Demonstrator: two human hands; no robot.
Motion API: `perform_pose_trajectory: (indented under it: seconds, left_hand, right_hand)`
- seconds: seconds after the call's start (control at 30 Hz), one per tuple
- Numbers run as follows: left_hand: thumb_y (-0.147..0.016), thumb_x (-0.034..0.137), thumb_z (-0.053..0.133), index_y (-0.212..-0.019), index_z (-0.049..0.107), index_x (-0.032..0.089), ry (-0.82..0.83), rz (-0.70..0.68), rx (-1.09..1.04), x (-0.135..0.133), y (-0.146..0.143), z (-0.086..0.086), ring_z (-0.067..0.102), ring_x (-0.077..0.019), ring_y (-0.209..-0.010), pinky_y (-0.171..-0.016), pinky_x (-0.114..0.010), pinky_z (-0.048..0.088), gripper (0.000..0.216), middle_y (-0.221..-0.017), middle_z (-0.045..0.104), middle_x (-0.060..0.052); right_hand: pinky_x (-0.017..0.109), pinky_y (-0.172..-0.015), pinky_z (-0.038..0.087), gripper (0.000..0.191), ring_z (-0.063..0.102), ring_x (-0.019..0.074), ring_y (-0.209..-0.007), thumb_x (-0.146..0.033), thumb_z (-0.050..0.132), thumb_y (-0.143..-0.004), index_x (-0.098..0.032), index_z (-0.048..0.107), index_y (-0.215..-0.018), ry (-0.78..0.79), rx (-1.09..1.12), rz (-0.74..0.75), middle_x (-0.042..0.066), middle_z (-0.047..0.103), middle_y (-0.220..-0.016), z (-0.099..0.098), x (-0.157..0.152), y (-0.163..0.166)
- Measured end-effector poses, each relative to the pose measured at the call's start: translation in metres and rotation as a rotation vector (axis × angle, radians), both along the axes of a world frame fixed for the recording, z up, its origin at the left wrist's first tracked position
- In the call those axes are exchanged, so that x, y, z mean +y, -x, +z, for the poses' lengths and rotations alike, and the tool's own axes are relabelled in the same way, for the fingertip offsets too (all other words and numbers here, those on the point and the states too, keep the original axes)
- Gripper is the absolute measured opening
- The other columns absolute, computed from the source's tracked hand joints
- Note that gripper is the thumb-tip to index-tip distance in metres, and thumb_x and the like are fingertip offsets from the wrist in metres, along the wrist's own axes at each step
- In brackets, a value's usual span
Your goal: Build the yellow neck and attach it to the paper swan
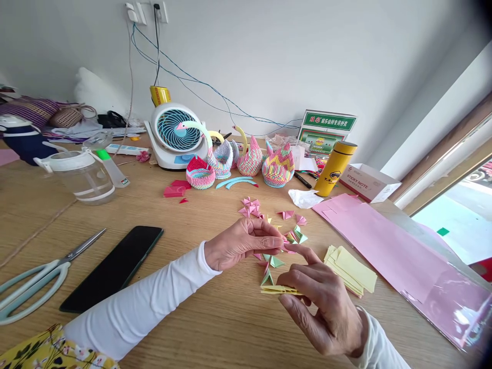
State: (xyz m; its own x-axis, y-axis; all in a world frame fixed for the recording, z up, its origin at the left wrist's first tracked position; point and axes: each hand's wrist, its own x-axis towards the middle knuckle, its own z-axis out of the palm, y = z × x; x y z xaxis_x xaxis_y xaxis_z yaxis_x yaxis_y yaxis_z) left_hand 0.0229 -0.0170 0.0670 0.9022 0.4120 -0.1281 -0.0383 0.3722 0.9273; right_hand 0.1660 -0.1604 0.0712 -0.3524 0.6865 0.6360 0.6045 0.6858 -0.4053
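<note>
My right hand (325, 300) pinches a folded yellow paper strip (279, 290) between thumb and fingers. Its index finger stretches out toward the fingertips of my left hand (246, 243). Those left fingers are pressed together in a pinch; whatever they hold is hidden, though pink paper shows right by the tips. Beneath and behind both hands, folded pink paper pieces (251, 207) and folded green paper pieces (275, 261) lie scattered on the wooden table (200, 328). Just beyond my right hand sits a stack of yellow paper slips (351, 269).
Folded-paper swans (250, 159) and a fan (177, 128) stand at the back. Scissors (49, 277) and a black phone (115, 266) lie left, near a clear jug (86, 177). Pink sheets (392, 256), a yellow bottle (332, 169) and a sticky note box (369, 182) occupy the right.
</note>
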Motion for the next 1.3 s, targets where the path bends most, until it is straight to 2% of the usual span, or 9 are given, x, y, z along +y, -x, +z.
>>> perform_pose_trajectory:
  seconds: [0.2,0.47,0.57,0.63,0.73,0.8,0.9,1.07,1.3]
  left_hand:
    - [-0.071,0.028,0.082,-0.087,0.071,0.013,-0.032,0.015,-0.007,-0.001,-0.001,0.002,0.064,-0.0082,-0.074,-0.072,-0.021,0.049,0.024,-0.084,0.071,-0.002]
    - [-0.066,0.03,0.085,-0.082,0.071,0.012,-0.02,0.032,0.014,-0.006,-0.003,0.003,0.062,-0.0082,-0.071,-0.073,-0.023,0.048,0.028,-0.079,0.07,-0.001]
    - [-0.065,0.031,0.085,-0.083,0.07,0.012,0.01,0.028,0.014,-0.006,-0.003,0.002,0.063,-0.0086,-0.072,-0.074,-0.024,0.048,0.03,-0.08,0.07,-0.001]
    - [-0.066,0.031,0.085,-0.083,0.07,0.012,0.03,0.032,0.008,-0.004,-0.003,0.001,0.063,-0.0092,-0.072,-0.074,-0.025,0.049,0.03,-0.08,0.07,-0.002]
    - [-0.067,0.027,0.084,-0.084,0.07,0.012,0.063,0.049,-0.019,-0.001,-0.002,0.003,0.065,-0.0102,-0.074,-0.073,-0.024,0.051,0.028,-0.082,0.07,-0.002]
    - [-0.067,0.025,0.085,-0.084,0.07,0.011,0.085,0.061,-0.031,0.0,-0.001,0.006,0.065,-0.0101,-0.075,-0.072,-0.023,0.052,0.026,-0.082,0.07,-0.002]
    - [-0.067,0.023,0.084,-0.082,0.07,0.011,0.101,0.069,-0.034,0.001,-0.001,0.008,0.065,-0.0098,-0.072,-0.071,-0.024,0.051,0.025,-0.079,0.069,-0.001]
    - [-0.065,0.021,0.085,-0.081,0.07,0.011,0.123,0.084,-0.029,0.002,0.0,0.009,0.065,-0.009,-0.072,-0.073,-0.025,0.05,0.024,-0.078,0.069,0.0]
    - [-0.067,0.021,0.084,-0.081,0.07,0.011,0.115,0.077,-0.016,0.002,0.0,0.01,0.065,-0.008,-0.072,-0.072,-0.023,0.05,0.023,-0.078,0.069,0.0]
  right_hand:
    - [0.048,-0.1,0.038,0.009,0.048,0.0122,-0.052,-0.012,0.051,-0.087,-0.017,0.056,-0.092,0.036,-0.051,-0.002,-0.004,0.05,-0.065,-0.001,0.0,-0.001]
    - [0.047,-0.094,0.039,0.009,0.047,0.0122,-0.051,-0.012,0.05,-0.088,-0.017,0.056,-0.09,0.063,-0.012,0.01,-0.004,0.051,-0.062,0.001,0.0,-0.001]
    - [0.046,-0.094,0.039,0.011,0.05,0.0129,-0.053,-0.012,0.048,-0.09,-0.018,0.057,-0.092,0.08,0.027,0.008,-0.003,0.056,-0.064,0.002,0.0,-0.003]
    - [0.043,-0.091,0.041,0.015,0.055,0.0145,-0.058,-0.011,0.047,-0.091,-0.018,0.059,-0.098,0.059,0.054,-0.031,-0.001,0.062,-0.07,0.003,0.0,-0.005]
    - [0.036,-0.077,0.044,0.018,0.059,0.0176,-0.068,-0.011,0.047,-0.093,-0.019,0.059,-0.104,0.006,0.049,-0.189,0.002,0.065,-0.074,0.003,0.0,-0.011]
    - [0.034,-0.069,0.043,0.017,0.058,0.0181,-0.065,-0.012,0.047,-0.094,-0.019,0.06,-0.105,-0.041,0.001,-0.313,0.0,0.06,-0.065,0.002,0.001,-0.016]
    - [0.033,-0.068,0.041,0.015,0.05,0.015,-0.053,-0.013,0.05,-0.094,-0.019,0.06,-0.104,-0.107,-0.092,-0.425,-0.005,0.051,-0.055,-0.001,0.003,-0.023]
    - [0.034,-0.075,0.038,0.015,0.043,0.0109,-0.046,-0.013,0.053,-0.094,-0.018,0.06,-0.105,-0.147,-0.172,-0.449,-0.006,0.056,-0.058,-0.006,0.005,-0.03]
    - [0.033,-0.07,0.034,0.014,0.044,0.0099,-0.046,-0.012,0.055,-0.093,-0.017,0.059,-0.106,-0.163,-0.219,-0.455,-0.004,0.063,-0.064,-0.007,0.006,-0.032]
